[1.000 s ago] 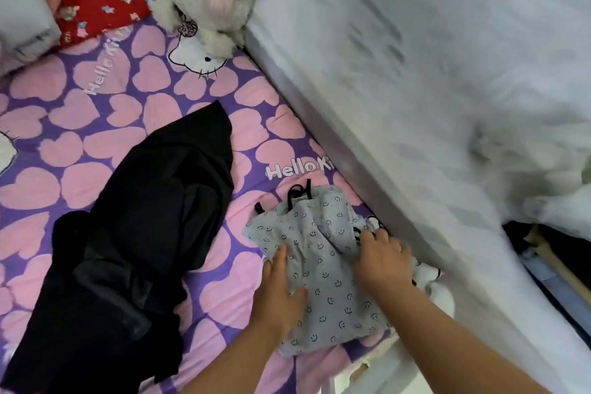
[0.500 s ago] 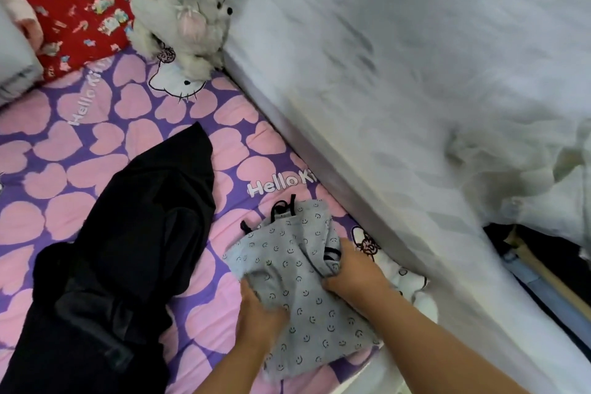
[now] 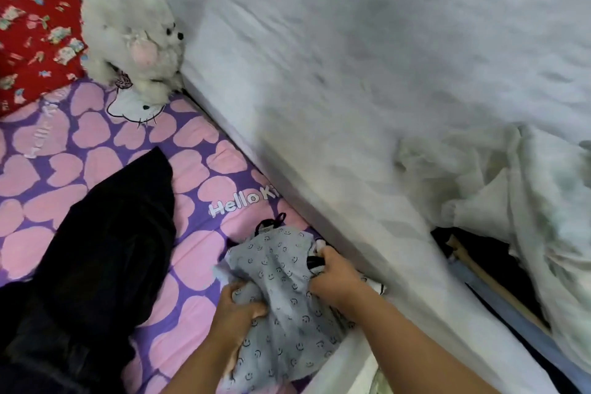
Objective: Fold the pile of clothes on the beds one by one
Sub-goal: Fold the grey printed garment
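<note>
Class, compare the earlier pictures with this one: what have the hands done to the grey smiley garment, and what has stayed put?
Both hands went from pressing flat to gripping: the left hand bunches the grey smiley garment, the right hand grips its right edge, so it is now crumpled. The black garment and plush toy stayed put.

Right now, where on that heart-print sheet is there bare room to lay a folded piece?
Bare sheet lies between the black garment, white plush cat and grey smiley top. Crowded along the white mattress edge, where both hands grip that top.
</note>
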A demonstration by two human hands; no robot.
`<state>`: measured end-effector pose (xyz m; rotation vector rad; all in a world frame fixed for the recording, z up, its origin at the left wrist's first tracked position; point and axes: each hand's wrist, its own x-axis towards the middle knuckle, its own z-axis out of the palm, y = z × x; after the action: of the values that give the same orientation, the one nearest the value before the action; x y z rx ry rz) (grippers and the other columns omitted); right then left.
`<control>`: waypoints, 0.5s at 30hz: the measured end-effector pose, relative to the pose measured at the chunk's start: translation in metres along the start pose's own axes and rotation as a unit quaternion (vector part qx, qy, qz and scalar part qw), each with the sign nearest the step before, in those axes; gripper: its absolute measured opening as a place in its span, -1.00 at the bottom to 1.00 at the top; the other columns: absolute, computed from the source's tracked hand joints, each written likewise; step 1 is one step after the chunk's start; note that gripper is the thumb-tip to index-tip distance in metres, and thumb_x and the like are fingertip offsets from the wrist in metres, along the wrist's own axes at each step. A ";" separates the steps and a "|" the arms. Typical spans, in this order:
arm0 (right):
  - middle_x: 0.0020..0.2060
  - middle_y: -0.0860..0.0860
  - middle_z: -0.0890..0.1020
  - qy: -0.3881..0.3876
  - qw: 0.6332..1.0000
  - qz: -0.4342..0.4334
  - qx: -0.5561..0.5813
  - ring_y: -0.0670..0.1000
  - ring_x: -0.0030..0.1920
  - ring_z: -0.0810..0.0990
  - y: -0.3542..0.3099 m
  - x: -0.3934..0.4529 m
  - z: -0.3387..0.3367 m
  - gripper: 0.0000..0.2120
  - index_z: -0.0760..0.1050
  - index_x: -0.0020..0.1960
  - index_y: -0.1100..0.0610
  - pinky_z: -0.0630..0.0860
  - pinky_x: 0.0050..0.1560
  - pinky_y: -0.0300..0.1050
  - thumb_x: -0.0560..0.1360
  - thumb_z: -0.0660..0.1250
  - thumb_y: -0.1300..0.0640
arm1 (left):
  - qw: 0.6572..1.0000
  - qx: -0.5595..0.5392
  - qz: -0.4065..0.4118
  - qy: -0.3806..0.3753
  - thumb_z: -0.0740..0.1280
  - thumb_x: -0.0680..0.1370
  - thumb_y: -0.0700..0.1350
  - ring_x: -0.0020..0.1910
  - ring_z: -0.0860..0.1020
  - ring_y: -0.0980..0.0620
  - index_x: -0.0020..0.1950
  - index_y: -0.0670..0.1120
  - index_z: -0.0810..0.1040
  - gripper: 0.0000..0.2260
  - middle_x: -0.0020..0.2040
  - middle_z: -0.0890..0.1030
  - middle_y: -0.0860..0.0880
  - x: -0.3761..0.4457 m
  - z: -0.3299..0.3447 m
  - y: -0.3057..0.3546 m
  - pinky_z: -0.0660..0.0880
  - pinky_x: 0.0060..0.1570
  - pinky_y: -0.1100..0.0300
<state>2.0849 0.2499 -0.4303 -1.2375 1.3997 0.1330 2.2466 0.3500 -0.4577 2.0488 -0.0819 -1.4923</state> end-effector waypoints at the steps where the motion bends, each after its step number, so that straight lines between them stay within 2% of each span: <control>1: 0.02 0.04 0.51 0.010 0.999 -0.001 0.033 0.02 -0.05 0.52 0.000 -0.004 -0.004 -0.62 0.32 0.22 0.02 0.42 -0.19 -0.21 0.44 0.23 0.27 | 1.000 0.008 0.026 -0.001 0.42 0.36 -0.39 -0.16 0.61 -0.16 0.16 0.01 0.38 -0.50 -0.08 0.60 -0.13 -0.004 0.001 0.008 0.49 -0.27 0.13; 3: 0.02 0.05 0.56 0.038 0.993 -0.014 0.113 -0.05 -0.16 0.54 0.000 -0.015 -0.015 -0.61 0.36 0.20 0.02 0.44 -0.29 -0.26 0.42 0.27 0.30 | 0.997 0.014 0.079 -0.008 0.38 0.39 -0.41 -0.14 0.60 -0.12 0.10 0.07 0.40 -0.54 -0.05 0.59 -0.07 -0.015 0.007 0.030 0.49 -0.26 0.14; 6: -0.17 -0.04 0.55 0.114 0.979 -0.039 0.167 -0.15 -0.27 0.47 -0.006 -0.038 -0.041 -0.71 0.37 0.00 -0.03 0.33 -0.46 -0.39 0.40 0.29 0.30 | 0.991 -0.001 0.131 -0.035 0.37 0.40 -0.43 -0.08 0.60 -0.20 0.05 0.10 0.42 -0.54 0.02 0.60 -0.14 -0.039 0.020 0.067 0.55 -0.09 0.00; 7: -0.20 -0.06 0.52 0.134 0.974 -0.048 0.175 -0.15 -0.29 0.46 -0.009 -0.045 -0.050 -0.72 0.36 -0.02 0.00 0.30 -0.49 -0.40 0.39 0.30 0.30 | 0.988 -0.006 0.143 -0.048 0.38 0.39 -0.42 -0.09 0.61 -0.21 0.05 0.11 0.42 -0.53 0.02 0.61 -0.15 -0.048 0.025 0.079 0.56 -0.08 -0.01; 11: -0.25 -0.13 0.51 0.208 0.954 -0.092 0.197 -0.23 -0.31 0.45 -0.025 -0.092 -0.106 -0.71 0.38 0.01 0.03 0.31 -0.48 -0.49 0.36 0.35 0.28 | 0.978 -0.018 0.184 -0.099 0.46 0.26 -0.34 -0.18 0.63 -0.17 0.05 0.12 0.43 -0.49 -0.02 0.64 -0.17 -0.099 0.054 0.132 0.57 -0.16 0.01; 15: -0.17 -0.13 0.55 0.276 0.932 -0.130 0.194 -0.23 -0.23 0.49 -0.038 -0.146 -0.165 -0.67 0.38 0.04 0.00 0.32 -0.44 -0.46 0.35 0.39 0.24 | 0.963 0.010 0.238 -0.129 0.45 0.15 -0.20 -0.16 0.62 -0.12 0.04 0.12 0.45 -0.48 -0.02 0.62 -0.12 -0.156 0.092 0.181 0.57 -0.17 0.03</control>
<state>1.9650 0.2019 -0.2479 -1.1513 1.6152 -0.6948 2.1598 0.2217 -0.2532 1.6771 -0.6476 -1.4328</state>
